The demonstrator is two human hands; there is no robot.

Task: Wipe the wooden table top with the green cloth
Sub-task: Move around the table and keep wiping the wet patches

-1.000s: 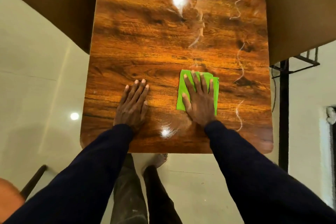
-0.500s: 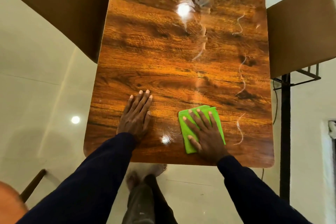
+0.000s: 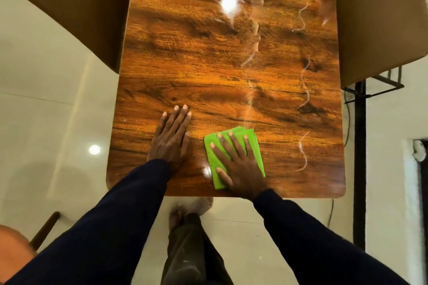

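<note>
Green cloth (image 3: 232, 157) is folded into a rough rectangle and lying flat on the wooden table top (image 3: 231, 65), close to the near edge and a bit right of the middle. Right hand (image 3: 240, 164) is pressed palm-down right on top of it, fingers spread wide and pointing away from the person, thumb out to the left side over the cloth's near-left part. It's not gripping, just flat, open pressure. Cloth sticks out past the fingertips and along both sides of the hand.

Left hand (image 3: 171, 139) is just beside it to the left, also flat on the bare wood, fingers straight and held together, holding nothing. There's a small gap of table between the two. Both arms are in dark sleeves (image 3: 111, 227) coming in from the bottom, and you can see trouser legs and a bare foot (image 3: 199, 203) on the pale tiled floor (image 3: 46, 111) below the table edge.

Further out, the glossy surface shows wavy pale streaks (image 3: 303, 90) running up the right half and a bright light reflection (image 3: 228, 3) near the far end. Brown chair seats sit on either side, one at far left (image 3: 69, 2) and one at far right (image 3: 379, 25).
</note>
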